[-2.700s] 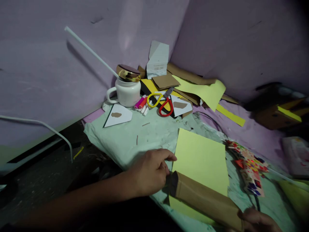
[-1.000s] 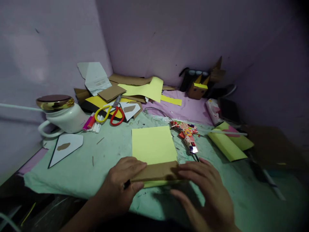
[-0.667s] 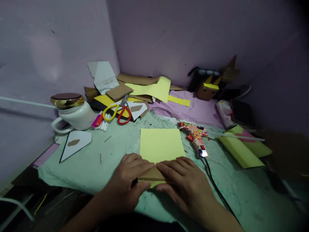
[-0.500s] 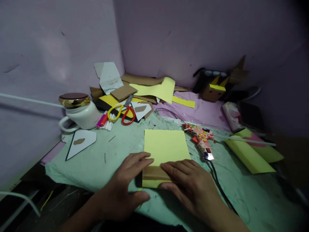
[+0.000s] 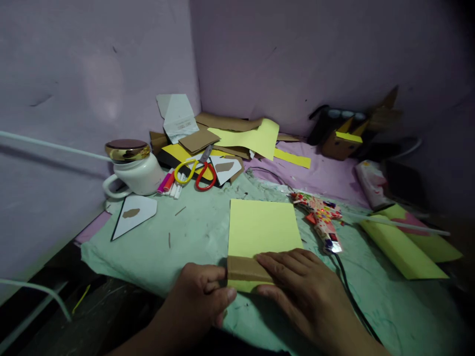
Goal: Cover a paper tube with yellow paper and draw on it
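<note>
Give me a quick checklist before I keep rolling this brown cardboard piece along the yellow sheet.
1. Right hand lies flat on the brown cardboard piece: ok.
2. Left hand at the piece's left end, thumb on the near edge of the yellow sheet: ok.
3. Piece looks square across the sheet: ok.
4. Sheet ahead of the piece lies flat and bare: ok.
5. Glue gun lies apart from the sheet's right edge, its cord running close by the right hand: ok, mind the cord.
6. Glue between piece and sheet: cannot tell, hidden.
</note>
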`<action>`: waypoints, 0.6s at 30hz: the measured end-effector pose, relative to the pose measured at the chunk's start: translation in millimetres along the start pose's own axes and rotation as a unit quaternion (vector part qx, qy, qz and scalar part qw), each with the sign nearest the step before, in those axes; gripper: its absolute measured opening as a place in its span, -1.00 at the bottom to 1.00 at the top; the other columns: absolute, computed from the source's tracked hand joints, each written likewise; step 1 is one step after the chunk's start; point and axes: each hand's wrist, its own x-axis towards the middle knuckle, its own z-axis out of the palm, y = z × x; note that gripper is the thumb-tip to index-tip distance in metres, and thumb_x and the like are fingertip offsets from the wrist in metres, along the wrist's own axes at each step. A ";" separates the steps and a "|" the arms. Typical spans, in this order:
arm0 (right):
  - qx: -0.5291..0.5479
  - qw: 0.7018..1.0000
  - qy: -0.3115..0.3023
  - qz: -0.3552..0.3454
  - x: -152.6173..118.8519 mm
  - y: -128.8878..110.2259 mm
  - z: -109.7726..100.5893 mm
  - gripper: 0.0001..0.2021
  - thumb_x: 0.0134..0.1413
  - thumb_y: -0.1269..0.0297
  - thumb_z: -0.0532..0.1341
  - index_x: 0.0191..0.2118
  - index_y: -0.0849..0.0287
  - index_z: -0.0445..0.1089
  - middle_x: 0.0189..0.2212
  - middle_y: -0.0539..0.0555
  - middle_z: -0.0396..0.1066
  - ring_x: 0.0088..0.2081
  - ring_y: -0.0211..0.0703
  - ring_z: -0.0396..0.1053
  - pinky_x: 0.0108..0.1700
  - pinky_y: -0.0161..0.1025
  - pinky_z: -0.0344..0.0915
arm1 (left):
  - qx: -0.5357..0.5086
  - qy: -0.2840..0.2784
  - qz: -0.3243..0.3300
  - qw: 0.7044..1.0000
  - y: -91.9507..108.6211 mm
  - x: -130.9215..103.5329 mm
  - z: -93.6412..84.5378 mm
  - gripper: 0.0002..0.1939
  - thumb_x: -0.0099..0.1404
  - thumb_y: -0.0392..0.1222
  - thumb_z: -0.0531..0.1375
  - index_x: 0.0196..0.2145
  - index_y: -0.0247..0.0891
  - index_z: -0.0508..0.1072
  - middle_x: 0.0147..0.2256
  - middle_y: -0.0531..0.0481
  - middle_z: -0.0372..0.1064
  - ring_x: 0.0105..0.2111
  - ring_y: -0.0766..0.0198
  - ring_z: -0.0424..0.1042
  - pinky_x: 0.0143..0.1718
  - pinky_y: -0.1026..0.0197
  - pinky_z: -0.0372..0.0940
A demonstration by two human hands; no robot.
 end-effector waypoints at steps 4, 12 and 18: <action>-0.001 1.000 -0.009 0.000 1.0 0.8 0.5 -0.73 0.25 0.16 0.11 -0.07 0.18 0.42 -0.25 0.08 0.59 -0.32 -0.06 0.51 -0.30 -0.07 0.34 | 0.022 0.021 -0.007 1.000 -4.5 4.3 3.0 -0.77 0.09 -0.10 0.08 -0.57 -0.27 0.41 -0.73 0.14 0.26 -0.74 0.46 0.08 -0.67 0.33 -0.05; 0.009 1.000 -0.002 0.002 0.2 1.2 -0.4 -0.75 0.20 0.18 0.17 -0.06 0.15 0.42 -0.24 0.03 0.59 -0.32 -0.06 0.51 -0.29 -0.05 0.34 | 0.010 -0.007 -0.072 0.997 2.9 5.9 7.0 -0.80 0.07 -0.13 0.08 -0.63 -0.24 0.33 -0.75 0.18 0.23 -0.79 0.48 0.07 -0.74 0.36 -0.04; -0.001 1.000 -0.016 0.014 -1.8 0.2 -1.3 -0.72 0.25 0.12 0.11 -0.01 0.11 0.35 -0.21 0.06 0.58 -0.23 -0.02 0.53 -0.07 0.11 0.30 | 0.073 0.057 -0.059 0.994 6.7 3.0 15.1 -0.80 0.07 -0.15 0.04 -0.66 -0.19 0.26 -0.75 0.17 0.19 -0.76 0.44 0.12 -0.70 0.32 0.04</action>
